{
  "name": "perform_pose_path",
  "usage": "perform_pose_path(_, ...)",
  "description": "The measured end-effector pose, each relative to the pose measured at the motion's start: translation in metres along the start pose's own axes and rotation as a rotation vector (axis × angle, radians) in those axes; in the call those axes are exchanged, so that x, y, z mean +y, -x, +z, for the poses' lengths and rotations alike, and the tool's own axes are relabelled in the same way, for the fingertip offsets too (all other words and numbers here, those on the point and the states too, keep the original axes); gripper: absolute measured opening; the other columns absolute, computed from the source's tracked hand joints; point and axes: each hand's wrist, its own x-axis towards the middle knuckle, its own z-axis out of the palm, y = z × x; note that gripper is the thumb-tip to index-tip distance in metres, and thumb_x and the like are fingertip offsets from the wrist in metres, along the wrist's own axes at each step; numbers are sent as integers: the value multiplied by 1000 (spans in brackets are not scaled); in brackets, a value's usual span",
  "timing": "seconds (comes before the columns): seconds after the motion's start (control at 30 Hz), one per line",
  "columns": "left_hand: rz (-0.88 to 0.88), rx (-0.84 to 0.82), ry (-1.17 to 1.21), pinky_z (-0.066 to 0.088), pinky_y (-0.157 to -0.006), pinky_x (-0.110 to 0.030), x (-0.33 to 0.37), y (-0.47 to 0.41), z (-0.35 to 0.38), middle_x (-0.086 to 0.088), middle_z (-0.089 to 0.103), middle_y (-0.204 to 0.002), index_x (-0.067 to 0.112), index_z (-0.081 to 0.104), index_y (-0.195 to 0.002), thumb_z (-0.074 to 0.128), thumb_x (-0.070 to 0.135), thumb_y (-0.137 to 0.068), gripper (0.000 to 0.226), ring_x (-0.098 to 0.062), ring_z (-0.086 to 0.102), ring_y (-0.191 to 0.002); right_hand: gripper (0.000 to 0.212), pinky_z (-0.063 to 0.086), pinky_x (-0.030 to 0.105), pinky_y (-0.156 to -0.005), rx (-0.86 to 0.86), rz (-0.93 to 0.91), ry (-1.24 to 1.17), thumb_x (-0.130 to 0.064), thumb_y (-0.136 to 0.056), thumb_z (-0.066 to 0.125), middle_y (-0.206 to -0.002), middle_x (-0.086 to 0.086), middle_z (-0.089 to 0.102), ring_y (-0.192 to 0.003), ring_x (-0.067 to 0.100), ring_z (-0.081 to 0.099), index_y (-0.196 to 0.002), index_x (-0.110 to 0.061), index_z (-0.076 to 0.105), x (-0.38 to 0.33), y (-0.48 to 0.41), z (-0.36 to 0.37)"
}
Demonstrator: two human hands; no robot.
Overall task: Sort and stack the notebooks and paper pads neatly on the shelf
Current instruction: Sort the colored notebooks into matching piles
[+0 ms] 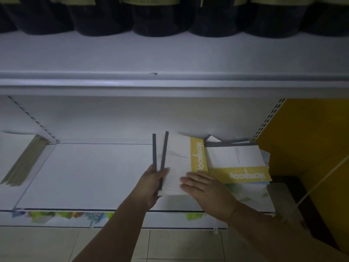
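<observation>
- Two paper pads (175, 163), each with a dark binding strip along its left edge, are held fanned slightly apart over the right half of the white shelf (85, 176). The nearer one shows a lined page with a yellow band down its right side.
- The left hand (151, 184) grips both pads at their lower left corner, with the thumb curled over the front strip.
- The right hand (205, 188) lies flat, fingers straight and together, on the nearer pad's lower right corner. The two hands are close, with the pad between them.
- One loose pile of pads (236, 159) lies just right of the held pair, near the right upright. Its top pad has a yellow band toward the front, and skewed corners stick out behind and below. I cannot tell how many pads it holds.
- One stack of notebooks (24, 161) lies in the neighbouring bay at far left, well apart.
- Between that stack and the held pads the shelf board shows bare white, bounded by the back wall and a front rail (75, 210).
- An upper shelf (170, 82) carries a row of dark tubs (160, 19), cropped at the top.
- A yellow panel (302, 138) closes the right side.
</observation>
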Motion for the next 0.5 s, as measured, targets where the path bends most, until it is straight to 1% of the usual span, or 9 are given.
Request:
perform_pose_path(0.03, 24, 16, 1, 56, -79, -41, 0, 1, -1, -12, 71, -108, 12, 57, -118, 51, 7, -95, 25, -30, 67, -99, 34, 47, 35, -100, 2, 36, -6, -22, -93, 39, -123, 0, 66, -116, 18, 59, -108, -20, 70, 2, 2, 0)
perform_pose_path(0.07, 49, 39, 8, 55, -78, -39, 1, 1, -3, -12, 70, -108, 12, 57, -116, 49, 5, -96, 23, -29, 67, -99, 39, 44, 36, -102, -11, 159, -24, -30, -99, 33, -129, 3, 62, -122, 20, 54, -113, -18, 67, 5, 2, -1)
perform_pose_path(0.13, 89, 102, 32, 53, -77, -35, 3, 0, -7, -10, 69, -109, 12, 56, -117, 47, 6, -97, 22, -26, 65, -99, 51, 34, 40, -109, -80, 614, -41, -42, -99, 25, -146, 12, 44, -136, 28, 38, -131, -15, 54, 18, 0, -2)
perform_pose_path(0.2, 119, 149, 37, 52, -74, -34, 4, -2, -12, -6, 68, -109, 15, 55, -118, 46, 9, -99, 22, -22, 65, -97, 65, 22, 47, -115, -323, 1030, -55, -52, -96, 29, -158, 16, 14, -146, 32, 12, -148, -13, 27, 32, -2, 1)
perform_pose_path(0.23, 130, 166, 34, 51, -74, -33, 5, -3, -14, -4, 69, -108, 16, 55, -118, 46, 11, -99, 22, -21, 65, -96, 74, 21, 49, -114, -415, 1123, -37, -58, -93, 34, -159, 16, 6, -146, 33, 6, -150, -13, 17, 37, -3, 5)
perform_pose_path(0.27, 140, 183, 23, 51, -75, -33, 5, -3, -15, -3, 69, -106, 17, 55, -118, 45, 13, -99, 22, -20, 64, -96, 83, 23, 50, -113, -469, 1155, -8, -62, -89, 39, -158, 16, 4, -146, 34, 4, -150, -13, 13, 40, -3, 9)
perform_pose_path(0.33, 155, 210, -22, 50, -81, -35, 7, -2, -19, -1, 68, -105, 19, 55, -117, 44, 16, -100, 20, -19, 64, -97, 90, 28, 49, -107, -487, 1155, 62, -67, -82, 46, -155, 16, 9, -143, 36, 10, -147, -13, 15, 44, -6, 16)
perform_pose_path(0.4, 163, 219, -39, 50, -84, -36, 7, -1, -25, -1, 68, -105, 20, 56, -114, 43, 17, -100, 20, -20, 64, -98, 85, 34, 47, -102, -472, 1136, 109, -66, -81, 48, -150, 16, 17, -139, 35, 17, -143, -14, 22, 46, -7, 19)
perform_pose_path(0.5, 163, 217, -50, 50, -78, -33, 4, 1, -31, 0, 69, -102, 23, 58, -106, 42, 18, -100, 18, -20, 64, -96, 70, 38, 43, -100, -404, 1062, 85, -56, -84, 51, -144, 12, 30, -133, 30, 28, -138, -14, 34, 47, -4, 17)
